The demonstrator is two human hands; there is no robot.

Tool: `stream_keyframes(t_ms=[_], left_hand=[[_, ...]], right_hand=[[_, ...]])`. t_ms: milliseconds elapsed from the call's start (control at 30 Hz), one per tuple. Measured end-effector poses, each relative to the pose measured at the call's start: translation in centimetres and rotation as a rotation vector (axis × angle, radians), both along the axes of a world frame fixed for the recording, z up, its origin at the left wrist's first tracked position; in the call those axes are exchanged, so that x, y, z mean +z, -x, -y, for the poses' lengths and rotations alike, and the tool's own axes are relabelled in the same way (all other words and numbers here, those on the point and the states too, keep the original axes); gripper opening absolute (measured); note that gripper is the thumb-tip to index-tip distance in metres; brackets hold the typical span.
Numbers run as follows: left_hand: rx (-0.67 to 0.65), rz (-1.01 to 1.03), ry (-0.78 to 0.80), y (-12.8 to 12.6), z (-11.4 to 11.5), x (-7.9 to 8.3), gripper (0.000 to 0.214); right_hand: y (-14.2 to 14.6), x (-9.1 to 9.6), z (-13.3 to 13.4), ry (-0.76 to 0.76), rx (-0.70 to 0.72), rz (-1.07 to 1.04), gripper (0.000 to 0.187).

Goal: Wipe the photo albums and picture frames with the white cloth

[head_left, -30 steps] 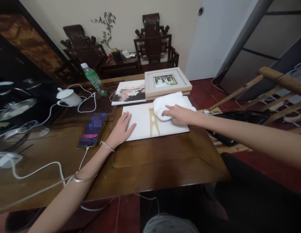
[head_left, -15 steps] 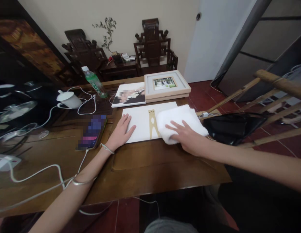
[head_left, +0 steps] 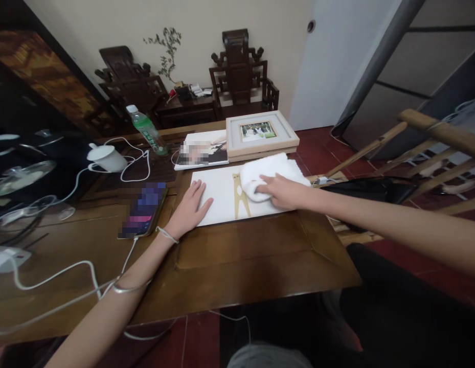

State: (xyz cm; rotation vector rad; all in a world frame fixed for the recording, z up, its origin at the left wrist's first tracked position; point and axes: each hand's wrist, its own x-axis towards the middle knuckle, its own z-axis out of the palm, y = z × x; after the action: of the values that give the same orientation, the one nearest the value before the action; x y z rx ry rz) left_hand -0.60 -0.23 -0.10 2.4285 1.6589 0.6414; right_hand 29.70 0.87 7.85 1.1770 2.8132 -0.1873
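A flat white panel [head_left: 216,204] lies near the table's front, with a gold cat-shaped figure [head_left: 238,197] on it. Whether that figure is printed or a separate piece, I cannot tell. My left hand [head_left: 189,207] rests flat on the panel's left end, fingers stretched out and thumb apart, holding nothing. Over the right part of the panel, a folded, fluffy white towel [head_left: 266,168] covers the surface beside the cat figure. My right hand [head_left: 283,191] grips the towel's near side, its index finger pointing left and the other fingers curled into the cloth.
Behind the panel sit a wood-framed photo [head_left: 227,138] and a white photo board [head_left: 185,164]. Left of my left hand lies a phone [head_left: 143,212] on a charging cable. A lidded white cup [head_left: 109,158] and a green bottle [head_left: 147,130] stand farther back. A bamboo chair [head_left: 436,128] stands right.
My right hand and the towel have moved left and away from me over the panel, baring its near right edge. The fingers have curled more into the cloth. My left hand has stayed put.
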Motion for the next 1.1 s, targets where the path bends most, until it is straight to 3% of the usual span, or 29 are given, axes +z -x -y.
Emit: stream_keyframes(t_ms=[133,267,400,600,733,900,1100], left_hand=[[-0.006,0.002,0.001,0.0,-0.1,0.0,0.065],[-0.007,0.01,-0.006,0.1,-0.2,-0.2,0.063],[-0.006,0.0,-0.001,0.0,-0.2,-0.1,0.064],[-0.004,-0.01,0.001,0.0,-0.2,-0.2,0.066],[-0.007,-0.012,-0.001,0.0,-0.2,-0.2,0.066],[-0.009,-0.004,0.005,0.0,-0.1,-0.1,0.065],[-0.012,-0.005,0.005,0.0,-0.1,-0.1,0.066]], right_hand=[[0.5,0.1,-3.6,-0.022,-0.021,0.021,0.059],[0.1,-0.9,-3.5,-0.073,0.037,0.022,0.062],[-0.9,-1.6,0.4,-0.099,0.104,0.007,0.061],[-2.2,-0.9,8.0,-0.045,0.133,0.017,0.056],[-2.4,-0.5,9.4,-0.007,0.147,0.021,0.053],[-1.8,-0.6,6.6,-0.044,0.165,0.006,0.055],[-0.5,-0.5,-0.4,-0.005,0.088,0.026,0.059]])
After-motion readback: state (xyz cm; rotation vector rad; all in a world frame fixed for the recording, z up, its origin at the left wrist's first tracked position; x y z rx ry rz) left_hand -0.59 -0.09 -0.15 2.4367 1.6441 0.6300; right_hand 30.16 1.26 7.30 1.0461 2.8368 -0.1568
